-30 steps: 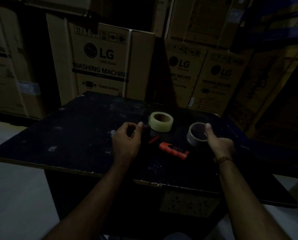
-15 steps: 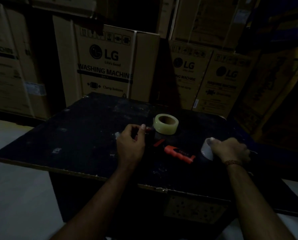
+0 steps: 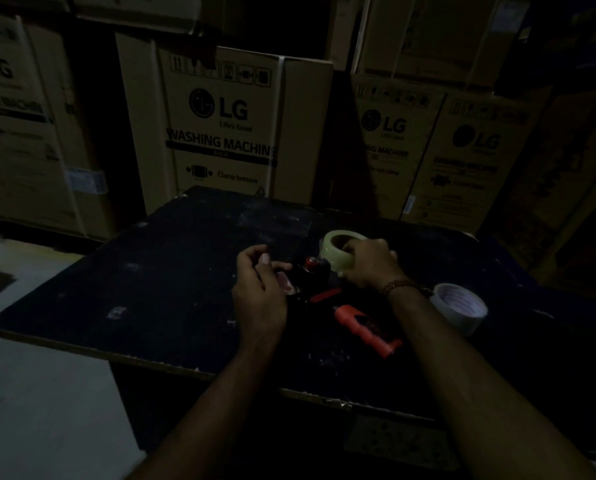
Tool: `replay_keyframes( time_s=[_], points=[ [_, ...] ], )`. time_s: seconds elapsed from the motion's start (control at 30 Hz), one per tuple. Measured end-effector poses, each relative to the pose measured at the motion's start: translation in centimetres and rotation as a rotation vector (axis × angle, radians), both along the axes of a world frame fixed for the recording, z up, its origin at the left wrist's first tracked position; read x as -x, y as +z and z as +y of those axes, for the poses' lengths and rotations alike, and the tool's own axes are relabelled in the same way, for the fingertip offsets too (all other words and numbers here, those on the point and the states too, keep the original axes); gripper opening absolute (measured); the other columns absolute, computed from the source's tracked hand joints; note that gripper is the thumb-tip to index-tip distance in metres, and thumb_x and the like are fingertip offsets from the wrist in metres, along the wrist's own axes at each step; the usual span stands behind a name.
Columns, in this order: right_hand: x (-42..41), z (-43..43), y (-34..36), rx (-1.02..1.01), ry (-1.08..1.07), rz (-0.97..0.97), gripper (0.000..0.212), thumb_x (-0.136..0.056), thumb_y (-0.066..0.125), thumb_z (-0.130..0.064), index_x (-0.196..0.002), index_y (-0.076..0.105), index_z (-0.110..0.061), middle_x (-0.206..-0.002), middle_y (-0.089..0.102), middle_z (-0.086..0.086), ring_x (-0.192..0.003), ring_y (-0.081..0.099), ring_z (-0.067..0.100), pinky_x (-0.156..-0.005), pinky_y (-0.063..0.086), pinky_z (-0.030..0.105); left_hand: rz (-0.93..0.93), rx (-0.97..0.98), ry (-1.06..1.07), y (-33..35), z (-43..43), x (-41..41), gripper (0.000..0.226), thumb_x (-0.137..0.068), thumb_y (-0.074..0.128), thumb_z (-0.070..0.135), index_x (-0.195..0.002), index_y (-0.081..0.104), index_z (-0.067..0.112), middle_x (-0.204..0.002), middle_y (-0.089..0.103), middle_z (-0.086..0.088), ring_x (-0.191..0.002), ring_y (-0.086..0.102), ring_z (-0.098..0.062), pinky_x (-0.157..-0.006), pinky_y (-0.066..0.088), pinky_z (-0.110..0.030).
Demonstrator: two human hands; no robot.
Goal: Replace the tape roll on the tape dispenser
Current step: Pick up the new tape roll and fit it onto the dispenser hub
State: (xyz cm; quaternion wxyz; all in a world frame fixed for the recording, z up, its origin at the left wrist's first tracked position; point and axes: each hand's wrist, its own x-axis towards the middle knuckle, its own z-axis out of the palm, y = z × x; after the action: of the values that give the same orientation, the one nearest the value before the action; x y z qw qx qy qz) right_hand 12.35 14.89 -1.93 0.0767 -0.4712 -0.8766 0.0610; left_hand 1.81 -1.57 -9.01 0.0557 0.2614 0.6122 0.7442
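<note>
ok, right hand [image 3: 369,265]: fingers wrapped over the yellowish tape roll [image 3: 338,245], touching it just behind the dispenser's red hub.
left hand [image 3: 258,292]: curled at the front end of the tape dispenser [image 3: 365,329]; too dark to tell if it grips.
tape dispenser: lying mid-worktop [image 3: 151,289], red handle toward the near edge.
white-cored roll [image 3: 459,306]: near the right edge, just beside the right wrist.
background: lg washing machine cartons [image 3: 220,126] behind the far edge.
</note>
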Motion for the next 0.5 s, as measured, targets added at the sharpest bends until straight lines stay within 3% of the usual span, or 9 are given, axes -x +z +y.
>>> replay_keyframes(
  time_s=[0.1, 0.2, 0.3, 0.4, 0.5],
  points=[
    [-0.3, 1.5, -0.8, -0.062, 0.010, 0.052, 0.042, -0.089, 0.079, -0.033, -0.130, 0.071, -0.027, -0.139, 0.065, 0.008, -0.137, 0.046, 0.034, -0.110, 0.038, 0.044, -0.009, 0.008, 0.013, -0.1, 0.3, 0.2, 0.022, -0.117, 0.038, 0.031, -0.128, 0.057, 0.028, -0.095, 0.082, 0.007, -0.086, 0.076, -0.004, -0.082, 0.064, -0.042],
    [-0.8, 2.2, -2.6, -0.051, 0.020, 0.288, 0.031, -0.087, 0.082, -0.026, -0.117, 0.078, -0.021, -0.134, 0.066, 0.013, -0.132, 0.052, 0.032, -0.109, 0.046, 0.037, -0.039, -0.017, 0.022, -0.1, 0.4, 0.3, 0.020, -0.116, 0.041, 0.031, -0.123, 0.059, 0.028, -0.096, 0.081, 0.006, -0.084, 0.076, -0.004, -0.079, 0.063, -0.036],
    [-1.6, 2.4, -3.2, -0.017, 0.046, 0.569, 0.026, -0.090, 0.080, -0.014, -0.115, 0.075, -0.008, -0.127, 0.063, 0.013, -0.114, 0.061, 0.028, -0.089, 0.043, 0.025, -0.079, -0.042, 0.071, -0.2, 0.6, 0.5, 0.017, -0.111, 0.056, 0.038, -0.117, 0.065, 0.025, -0.097, 0.079, 0.006, -0.088, 0.077, -0.004, -0.085, 0.065, -0.041],
    [-2.3, 2.2, -2.5, -0.095, 0.091, 0.799, 0.021, -0.089, 0.081, -0.015, -0.108, 0.074, -0.009, -0.118, 0.064, 0.008, -0.104, 0.061, 0.021, -0.080, 0.044, 0.023, -0.145, -0.069, 0.051, 0.1, 0.4, 0.7, 0.025, -0.101, 0.071, 0.042, -0.112, 0.070, 0.020, -0.094, 0.080, 0.004, -0.089, 0.080, -0.013, -0.084, 0.067, -0.051],
    [-2.5, 1.7, -2.5, -0.145, 0.145, 0.933, 0.020, -0.087, 0.083, -0.019, -0.104, 0.076, -0.012, -0.107, 0.066, 0.002, -0.096, 0.064, 0.020, -0.075, 0.050, 0.024, -0.085, -0.003, 0.021, 1.1, 0.0, 0.9, 0.027, -0.092, 0.080, 0.041, -0.108, 0.072, 0.021, -0.090, 0.079, 0.014, -0.084, 0.079, -0.006, -0.081, 0.068, -0.052]
  ],
)
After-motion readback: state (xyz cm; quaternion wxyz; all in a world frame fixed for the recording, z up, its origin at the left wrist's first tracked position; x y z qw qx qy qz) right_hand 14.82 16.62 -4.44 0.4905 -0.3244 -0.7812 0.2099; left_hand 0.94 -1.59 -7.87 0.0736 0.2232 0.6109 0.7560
